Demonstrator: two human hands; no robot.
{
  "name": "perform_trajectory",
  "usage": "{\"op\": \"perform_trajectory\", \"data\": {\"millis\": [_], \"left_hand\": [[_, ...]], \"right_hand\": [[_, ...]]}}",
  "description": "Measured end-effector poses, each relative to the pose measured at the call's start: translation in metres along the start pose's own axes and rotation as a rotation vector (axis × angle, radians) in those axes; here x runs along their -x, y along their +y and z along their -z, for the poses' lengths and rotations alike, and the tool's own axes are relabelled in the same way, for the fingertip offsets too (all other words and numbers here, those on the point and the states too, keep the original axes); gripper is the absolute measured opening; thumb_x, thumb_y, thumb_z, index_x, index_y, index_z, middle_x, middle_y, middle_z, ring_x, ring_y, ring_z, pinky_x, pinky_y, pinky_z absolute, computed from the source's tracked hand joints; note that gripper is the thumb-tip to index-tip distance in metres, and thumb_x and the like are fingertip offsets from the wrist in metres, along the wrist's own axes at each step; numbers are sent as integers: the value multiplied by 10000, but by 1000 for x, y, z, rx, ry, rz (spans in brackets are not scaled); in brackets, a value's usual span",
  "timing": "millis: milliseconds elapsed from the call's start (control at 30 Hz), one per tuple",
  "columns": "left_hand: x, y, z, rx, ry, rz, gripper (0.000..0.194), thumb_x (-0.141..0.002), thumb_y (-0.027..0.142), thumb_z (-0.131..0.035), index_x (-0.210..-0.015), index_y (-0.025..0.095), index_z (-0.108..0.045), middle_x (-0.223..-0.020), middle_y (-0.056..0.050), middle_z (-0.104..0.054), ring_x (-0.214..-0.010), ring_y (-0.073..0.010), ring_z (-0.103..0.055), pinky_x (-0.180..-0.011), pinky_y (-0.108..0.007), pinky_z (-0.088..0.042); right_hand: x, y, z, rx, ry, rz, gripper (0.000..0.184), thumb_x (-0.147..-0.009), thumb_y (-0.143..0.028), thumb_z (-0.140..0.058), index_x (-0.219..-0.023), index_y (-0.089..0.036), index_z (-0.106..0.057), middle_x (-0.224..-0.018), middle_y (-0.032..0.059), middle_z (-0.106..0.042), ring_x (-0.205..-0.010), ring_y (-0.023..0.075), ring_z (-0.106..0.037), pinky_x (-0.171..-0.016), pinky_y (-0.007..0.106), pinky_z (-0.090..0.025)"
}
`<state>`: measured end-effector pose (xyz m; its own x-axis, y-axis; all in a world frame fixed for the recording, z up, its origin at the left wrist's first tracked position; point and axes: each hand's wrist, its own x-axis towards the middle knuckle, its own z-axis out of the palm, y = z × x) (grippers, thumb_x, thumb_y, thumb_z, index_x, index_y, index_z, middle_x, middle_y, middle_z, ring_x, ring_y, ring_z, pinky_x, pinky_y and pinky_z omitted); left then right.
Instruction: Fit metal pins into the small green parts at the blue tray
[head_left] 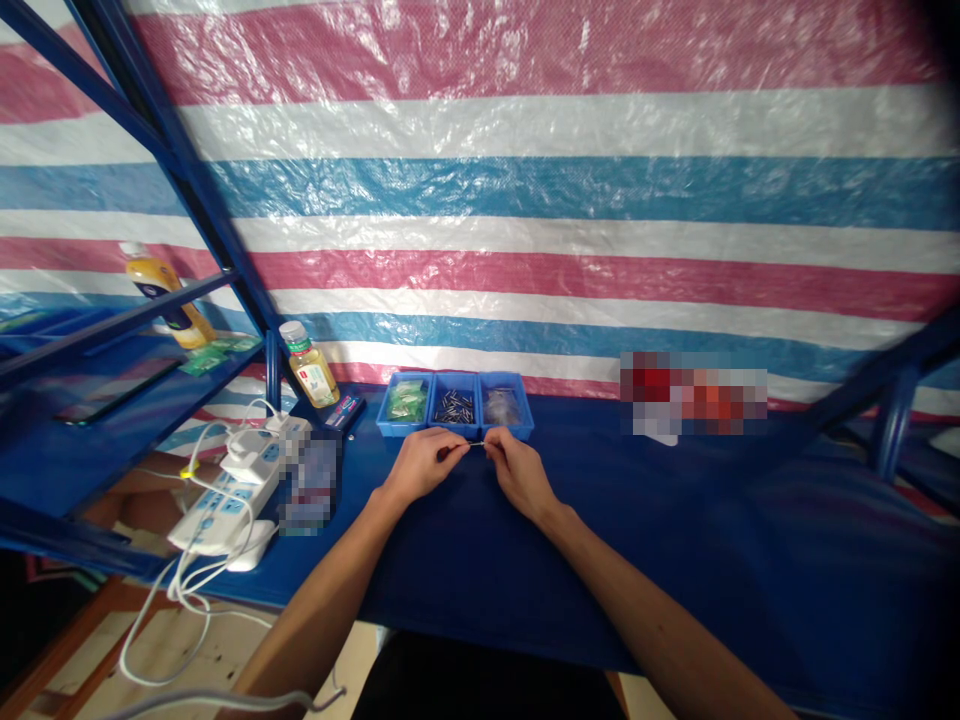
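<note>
My left hand (pixel 426 466) is closed in a pinch on a thin rod-like piece (pixel 475 444), metallic between the hands, with a dark reddish part showing at my left fingers. My right hand (pixel 519 472) is closed too, its fingertips pinched at the rod's other end; whatever else they hold is hidden. Just beyond both hands, three blue bins stand side by side. Green packets fill the left bin (pixel 383 418), small dark metal pieces lie in the middle bin (pixel 436 418), and clear plastic pieces or bags are in the right bin (pixel 523 418).
On the left of the blue table (pixel 480 570) lie a white power strip (pixel 217 515) with looping cords, a bottle of yellowish liquid (pixel 315 380) and a dark blue box (pixel 346 411). A yellow bottle (pixel 169 295) stands on the side shelf. Blue metal posts flank the table.
</note>
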<state>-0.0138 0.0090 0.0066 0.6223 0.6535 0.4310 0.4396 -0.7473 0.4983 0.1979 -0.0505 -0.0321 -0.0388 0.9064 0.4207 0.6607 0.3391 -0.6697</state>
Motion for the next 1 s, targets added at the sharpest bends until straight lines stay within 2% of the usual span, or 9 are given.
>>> {"op": "perform_trajectory", "data": {"millis": [300, 533, 633, 800, 900, 1000], "left_hand": [[0, 2, 0, 5, 6, -3, 291, -1030, 378, -564, -961, 200, -784, -863, -50, -731, -731, -145, -630, -703, -259, -487], [0, 3, 2, 14, 0, -6, 278, -1025, 363, -574, -948, 200, -785, -854, -44, -730, -720, -139, -622, -691, -250, -473], [0, 4, -2, 37, 46, 36, 275, -1011, 371, -594, -925, 195, -786, -826, -38, -735, -695, -136, -621, -676, -247, -469], [-4, -3, -12, 111, 298, 333, 306, -983, 427, -622, -957, 176, -795, -660, -7, -715, -576, -134, -628, -627, -246, -478], [-6, -7, -12, 109, 305, 431, 337, -976, 457, -631, -1116, 195, -790, -631, 11, -719, -562, -143, -647, -666, -258, -500], [-5, -8, -9, 87, 262, 403, 365, -977, 464, -634, -1223, 225, -760, -661, 19, -736, -594, -145, -667, -684, -253, -503]], "right_hand": [[-1, -5, 4, 67, 0, -49, 288, -1074, -352, -379, -927, -247, -603, -844, 21, -698, -807, 199, -670, -784, 282, -459], [-1, -7, 7, 79, -3, -53, 416, -1092, -422, -350, -798, -235, -577, -737, 11, -667, -704, 180, -643, -710, 264, -424], [-1, -7, 8, 73, 14, -83, 481, -1100, -456, -317, -759, -230, -569, -692, 8, -658, -659, 175, -634, -690, 266, -416], [-3, -5, 5, 105, 26, -117, 408, -1077, -432, -385, -862, -230, -667, -738, 18, -711, -691, 189, -676, -677, 265, -432], [-3, -5, 2, 180, -5, -124, 280, -1039, -364, -477, -1012, -252, -732, -766, 9, -743, -696, 195, -694, -669, 266, -445], [-2, -5, 0, 274, -26, -138, 287, -1020, -296, -509, -1187, -287, -742, -899, 23, -792, -788, 209, -731, -718, 274, -482]]}}
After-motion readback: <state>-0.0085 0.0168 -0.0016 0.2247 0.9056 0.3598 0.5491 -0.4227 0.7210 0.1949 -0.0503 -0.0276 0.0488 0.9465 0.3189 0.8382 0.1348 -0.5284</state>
